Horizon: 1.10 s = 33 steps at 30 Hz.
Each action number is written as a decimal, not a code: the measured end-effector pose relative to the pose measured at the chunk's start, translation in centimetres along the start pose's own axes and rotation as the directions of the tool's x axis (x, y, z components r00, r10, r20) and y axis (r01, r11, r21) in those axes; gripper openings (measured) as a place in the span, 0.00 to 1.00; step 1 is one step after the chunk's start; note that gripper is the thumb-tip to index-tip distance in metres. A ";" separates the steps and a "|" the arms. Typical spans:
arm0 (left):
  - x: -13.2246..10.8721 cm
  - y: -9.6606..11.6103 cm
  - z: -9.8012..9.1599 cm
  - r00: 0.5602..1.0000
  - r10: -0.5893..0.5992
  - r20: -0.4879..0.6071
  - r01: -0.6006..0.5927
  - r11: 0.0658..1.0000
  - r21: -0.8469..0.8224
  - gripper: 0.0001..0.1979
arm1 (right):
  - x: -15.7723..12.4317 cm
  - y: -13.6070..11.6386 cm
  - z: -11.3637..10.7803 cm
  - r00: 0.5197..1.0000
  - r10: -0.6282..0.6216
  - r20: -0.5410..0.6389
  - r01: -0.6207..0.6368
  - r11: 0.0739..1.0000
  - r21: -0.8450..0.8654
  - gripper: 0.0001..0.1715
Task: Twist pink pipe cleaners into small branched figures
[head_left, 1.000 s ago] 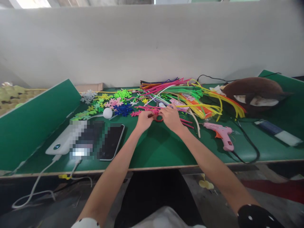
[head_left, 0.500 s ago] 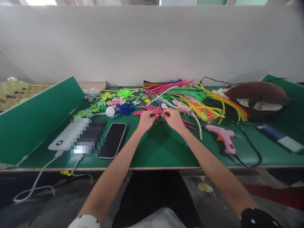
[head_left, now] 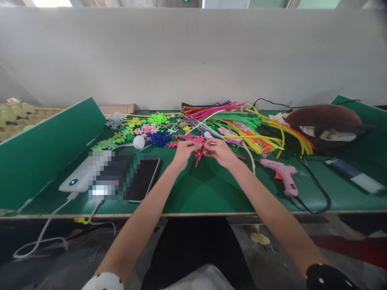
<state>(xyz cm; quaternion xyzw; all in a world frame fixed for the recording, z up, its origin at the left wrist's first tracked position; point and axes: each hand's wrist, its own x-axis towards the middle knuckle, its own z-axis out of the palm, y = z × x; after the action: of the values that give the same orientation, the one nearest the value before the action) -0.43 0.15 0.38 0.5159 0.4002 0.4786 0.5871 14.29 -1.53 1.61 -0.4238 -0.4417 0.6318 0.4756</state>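
Observation:
Between my two hands, a deep pink pipe cleaner (head_left: pixel 197 162) sticks down toward the table, its upper part hidden by the fingers. My left hand (head_left: pixel 184 154) pinches it from the left, thumb and forefinger closed. From the other side, my right hand (head_left: pixel 221 152) has its fingertips closed on it as well. Just behind the hands lie more pink pipe cleaners (head_left: pixel 238 141) and a pink snowflake shape (head_left: pixel 173 144). A dark blue snowflake shape (head_left: pixel 159 138) is to the left of my left hand.
Several snowflake shapes and a white ball (head_left: pixel 139 142) lie at left, phones (head_left: pixel 143 177) in front of them. Bundles of coloured pipe cleaners (head_left: pixel 217 110) fill the back. A pink glue gun (head_left: pixel 282 173) with a cord and a brown plush item (head_left: pixel 326 121) are at right.
The curved red loop seen between my fingertips has given way to a pink length pointing downward. Both hands have turned slightly, staying in nearly the same place.

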 end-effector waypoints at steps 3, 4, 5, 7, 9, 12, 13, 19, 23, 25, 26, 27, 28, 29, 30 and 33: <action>-0.1 0.1 0.1 1.000 -0.024 0.008 0.024 0.999 -0.036 0.09 | 0.0 0.2 0.0 1.000 -0.020 0.002 0.020 1.000 0.006 0.10; -0.1 0.1 0.1 1.000 -0.028 0.010 0.028 0.999 -0.039 0.09 | 0.1 0.3 0.0 1.000 -0.031 0.003 0.031 1.000 0.000 0.10; -0.1 0.1 0.2 1.000 -0.029 0.009 0.030 0.999 -0.037 0.09 | 0.1 0.3 0.0 0.999 -0.043 0.001 0.043 0.999 -0.008 0.11; -0.2 0.0 0.2 1.000 -0.029 -0.001 0.029 0.999 -0.020 0.08 | 0.1 0.4 0.0 0.998 -0.064 -0.008 0.064 0.998 -0.023 0.12; -0.2 -0.1 0.3 1.000 -0.022 -0.017 0.022 1.000 0.003 0.09 | 0.2 0.5 0.1 0.997 -0.076 -0.028 0.075 0.996 -0.038 0.13; -0.1 -0.3 0.3 0.999 0.006 -0.034 -0.005 0.999 0.037 0.10 | 0.3 0.6 0.3 0.995 -0.075 -0.062 0.072 0.996 -0.053 0.14; -0.1 -0.5 0.3 0.999 0.020 -0.039 -0.018 0.999 0.048 0.11 | 0.3 0.7 0.3 0.994 -0.075 -0.073 0.072 0.996 -0.054 0.13; 0.2 -1.0 0.3 0.986 0.147 -0.082 -0.123 0.963 0.241 0.09 | 0.8 1.3 0.6 0.987 -0.105 -0.122 0.104 0.994 -0.016 0.12; 0.0 -0.7 0.4 0.970 0.241 0.035 -0.231 0.865 0.445 0.09 | 1.4 1.9 0.3 0.965 -0.184 -0.189 0.178 0.983 -0.052 0.10; -0.1 -0.5 0.6 0.962 0.263 0.081 -0.264 0.802 0.536 0.11 | 1.6 2.1 0.2 0.954 -0.212 -0.210 0.197 0.976 -0.090 0.09; -0.1 -0.5 0.6 0.960 0.268 0.084 -0.267 0.779 0.567 0.12 | 1.7 2.2 0.1 0.954 -0.215 -0.209 0.196 0.975 -0.109 0.09; -0.1 -0.5 0.6 0.960 0.271 0.074 -0.262 0.768 0.584 0.12 | 1.8 2.2 0.0 0.955 -0.218 -0.200 0.194 0.972 -0.133 0.09; -0.1 -0.5 0.6 0.962 0.268 0.058 -0.251 0.774 0.582 0.12 | 1.8 2.2 0.0 0.954 -0.233 -0.191 0.202 0.965 -0.165 0.08; -0.1 -0.5 0.6 0.966 0.257 0.043 -0.236 0.794 0.560 0.11 | 1.8 2.2 -0.1 0.948 -0.263 -0.179 0.225 0.952 -0.209 0.08; 0.0 -0.6 0.5 0.971 0.237 0.030 -0.217 0.825 0.522 0.10 | 1.7 2.1 -0.2 0.935 -0.314 -0.163 0.265 0.927 -0.264 0.06; 0.1 -0.7 0.4 0.989 0.149 0.003 -0.140 0.925 0.352 0.08 | 1.5 1.7 -0.4 0.862 -0.505 -0.051 0.422 0.770 -0.479 0.04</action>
<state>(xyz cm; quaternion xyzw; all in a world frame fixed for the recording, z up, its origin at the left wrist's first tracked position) 0.07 0.20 -0.26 0.6348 0.4470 0.4473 0.4440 14.03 -0.30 -0.29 -0.4539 -0.6232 0.3338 0.5424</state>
